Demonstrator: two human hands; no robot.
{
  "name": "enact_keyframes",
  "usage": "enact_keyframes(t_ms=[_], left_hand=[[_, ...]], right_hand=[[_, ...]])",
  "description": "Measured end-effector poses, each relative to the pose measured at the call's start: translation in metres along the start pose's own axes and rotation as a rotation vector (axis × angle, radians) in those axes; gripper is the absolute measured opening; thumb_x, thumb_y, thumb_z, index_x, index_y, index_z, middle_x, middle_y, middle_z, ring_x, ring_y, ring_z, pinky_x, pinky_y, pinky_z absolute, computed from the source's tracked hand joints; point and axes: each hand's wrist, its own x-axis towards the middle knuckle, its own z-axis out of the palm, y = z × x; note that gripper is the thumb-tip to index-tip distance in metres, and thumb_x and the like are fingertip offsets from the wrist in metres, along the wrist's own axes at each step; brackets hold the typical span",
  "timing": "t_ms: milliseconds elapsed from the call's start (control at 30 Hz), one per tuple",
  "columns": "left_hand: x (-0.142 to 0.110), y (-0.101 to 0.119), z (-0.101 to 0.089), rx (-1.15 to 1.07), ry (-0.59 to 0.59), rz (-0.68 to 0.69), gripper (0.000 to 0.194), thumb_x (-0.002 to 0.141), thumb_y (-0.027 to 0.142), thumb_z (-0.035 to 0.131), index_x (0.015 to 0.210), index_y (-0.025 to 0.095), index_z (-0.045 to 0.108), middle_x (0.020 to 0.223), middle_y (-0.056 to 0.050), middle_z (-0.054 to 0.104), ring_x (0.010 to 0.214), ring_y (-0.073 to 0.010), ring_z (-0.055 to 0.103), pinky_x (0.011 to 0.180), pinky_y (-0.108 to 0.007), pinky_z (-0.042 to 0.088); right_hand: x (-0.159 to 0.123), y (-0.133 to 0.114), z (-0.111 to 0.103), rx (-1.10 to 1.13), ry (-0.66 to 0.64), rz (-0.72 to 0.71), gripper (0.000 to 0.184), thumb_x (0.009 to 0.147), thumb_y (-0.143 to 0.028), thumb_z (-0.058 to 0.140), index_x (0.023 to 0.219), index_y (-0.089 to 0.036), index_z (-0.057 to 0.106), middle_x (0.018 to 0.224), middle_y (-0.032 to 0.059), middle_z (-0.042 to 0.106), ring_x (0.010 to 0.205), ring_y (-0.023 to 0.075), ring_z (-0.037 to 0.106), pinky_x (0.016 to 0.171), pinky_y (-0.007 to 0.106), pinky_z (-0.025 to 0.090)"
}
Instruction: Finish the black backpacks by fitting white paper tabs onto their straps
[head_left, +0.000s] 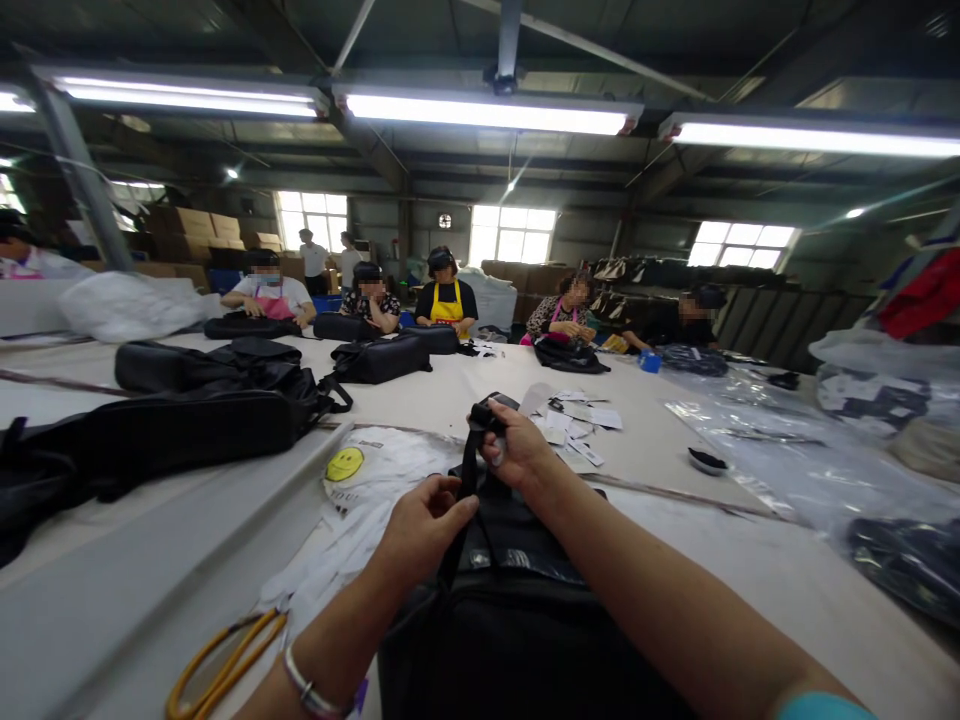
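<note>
A black bag point(510, 650) lies on the table right in front of me, its lower part running out of view. My right hand point(514, 450) is closed around the upper end of a black strap point(470, 460), raised above the bag; a small dark piece at its grip is too unclear to name. Lower down, my left hand point(427, 520) pinches the same strap between thumb and fingers. Clear plastic film with pale print shows on the bag beneath the hands.
Yellow-handled scissors point(225, 660) lie at lower left beside a white plastic bag point(375, 465) with a smiley. Black bags point(225, 430) are piled left. Paper tags point(581, 420), a small dish point(707, 460) and clear plastic sheets point(757, 440) lie right. Several co-workers point(446, 300) sit opposite.
</note>
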Motion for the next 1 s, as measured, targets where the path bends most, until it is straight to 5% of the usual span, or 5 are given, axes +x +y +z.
enact_keyframes(t_ms=[133,300,500,667,1000], left_hand=[[0.013,0.012,-0.004,-0.35,-0.053,-0.085,0.033,0.07,0.043,0.076,0.082,0.014,0.065,0.073,-0.002,0.065,0.063,-0.0129,0.058,0.06,-0.024,0.044],[0.027,0.02,-0.026,-0.463,-0.041,-0.065,0.032,0.068,0.04,0.077,0.076,0.015,0.06,0.067,0.0,0.061,0.058,-0.0103,0.056,0.056,-0.021,0.045],[0.028,-0.007,-0.028,-0.27,-0.088,-0.101,0.037,0.078,0.049,0.066,0.071,0.017,0.05,0.052,0.006,0.046,0.041,-0.0049,0.035,0.039,-0.016,0.023],[0.029,-0.033,-0.024,-0.273,-0.21,-0.184,0.039,0.079,0.053,0.064,0.074,0.016,0.051,0.055,0.005,0.045,0.045,-0.0047,0.034,0.041,-0.016,0.022],[0.029,-0.036,-0.015,-0.286,-0.27,-0.232,0.042,0.073,0.055,0.07,0.071,0.016,0.056,0.055,0.004,0.05,0.047,-0.0068,0.039,0.045,-0.019,0.027]], right_hand=[[0.001,0.002,0.004,0.0,0.001,-0.007,0.015,0.086,-0.025,0.057,0.077,-0.019,0.048,0.06,-0.0027,0.058,0.036,0.0047,0.04,0.028,0.013,0.026],[0.008,0.001,-0.003,-0.007,0.032,-0.019,0.014,0.085,-0.024,0.057,0.077,-0.02,0.047,0.061,-0.0034,0.058,0.035,0.0047,0.041,0.028,0.013,0.027],[0.014,-0.001,-0.007,-0.084,0.056,-0.052,0.014,0.087,-0.027,0.056,0.079,-0.019,0.048,0.066,-0.0011,0.062,0.035,0.004,0.04,0.028,0.013,0.025],[0.019,-0.011,-0.01,-0.147,0.068,-0.054,0.015,0.089,-0.029,0.052,0.079,-0.017,0.05,0.066,0.0025,0.065,0.033,0.0044,0.04,0.028,0.013,0.023],[0.031,-0.028,-0.013,-0.197,0.079,-0.058,0.013,0.091,-0.029,0.05,0.083,-0.018,0.049,0.067,0.0029,0.066,0.032,0.0043,0.039,0.029,0.013,0.021]])
